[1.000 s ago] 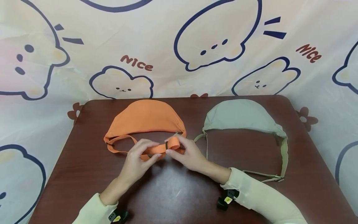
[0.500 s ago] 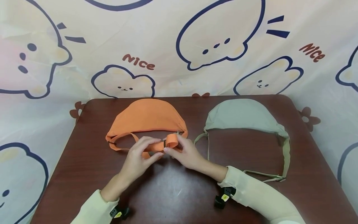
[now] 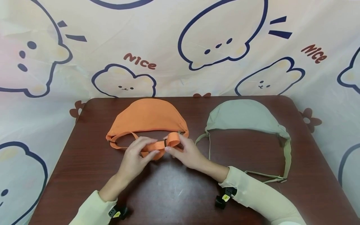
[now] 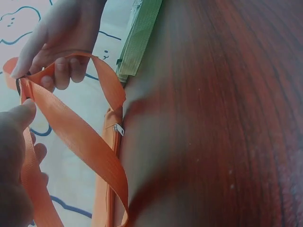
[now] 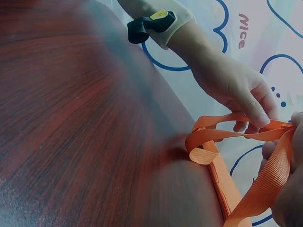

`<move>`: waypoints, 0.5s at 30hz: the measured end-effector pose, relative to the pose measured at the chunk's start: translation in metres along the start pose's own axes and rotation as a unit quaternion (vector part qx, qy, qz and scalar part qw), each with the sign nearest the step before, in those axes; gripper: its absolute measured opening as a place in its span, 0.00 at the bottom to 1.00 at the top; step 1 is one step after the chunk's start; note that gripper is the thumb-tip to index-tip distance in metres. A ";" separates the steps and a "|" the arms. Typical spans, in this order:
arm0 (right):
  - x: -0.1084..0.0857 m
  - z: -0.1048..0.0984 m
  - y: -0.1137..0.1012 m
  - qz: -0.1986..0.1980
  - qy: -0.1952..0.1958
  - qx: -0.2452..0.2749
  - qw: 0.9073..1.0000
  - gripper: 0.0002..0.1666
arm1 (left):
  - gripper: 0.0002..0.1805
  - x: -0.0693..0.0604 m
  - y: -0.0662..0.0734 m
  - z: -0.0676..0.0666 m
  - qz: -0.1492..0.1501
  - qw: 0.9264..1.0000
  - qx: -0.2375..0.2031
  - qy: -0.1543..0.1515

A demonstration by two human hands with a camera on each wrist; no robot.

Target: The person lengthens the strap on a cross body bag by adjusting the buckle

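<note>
An orange waist bag lies at the back left of the table, its strap raised off the tabletop between both hands. My left hand pinches the strap left of a dark slider buckle. On the buckle's other side, my right hand holds the strap with thumb and fingers, where the webbing curls into a small loop. In the left wrist view, the strap hangs in a long twisted band near the bag's zipper pull. The right wrist view shows a folded strap end hanging below the left hand.
A pale green waist bag lies at the back right, its strap stretched toward the front. The brown table meets a printed cloth backdrop behind. Each wrist wears a black camera.
My left hand has drawn slightly left, away from the buckle, and more of the strap's lower loop shows. The right hand stays nearly in place, still holding the webbing.
</note>
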State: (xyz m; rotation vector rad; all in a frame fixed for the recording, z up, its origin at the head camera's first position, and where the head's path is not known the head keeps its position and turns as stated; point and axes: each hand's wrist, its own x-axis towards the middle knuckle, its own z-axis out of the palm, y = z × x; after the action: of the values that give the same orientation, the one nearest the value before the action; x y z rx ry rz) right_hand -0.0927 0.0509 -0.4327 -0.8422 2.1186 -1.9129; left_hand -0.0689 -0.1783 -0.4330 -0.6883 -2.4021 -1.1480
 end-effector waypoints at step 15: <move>0.002 0.003 0.001 0.008 0.000 -0.006 1.000 0.17 | 0.24 0.001 -0.002 0.000 -0.006 1.000 -0.028 0.010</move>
State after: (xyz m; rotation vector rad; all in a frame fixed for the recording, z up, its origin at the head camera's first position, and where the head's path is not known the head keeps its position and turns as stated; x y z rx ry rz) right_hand -0.0936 0.0474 -0.4335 -0.8249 2.1333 -1.8936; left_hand -0.0707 -0.1791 -0.4342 -0.6795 -2.3682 -1.2263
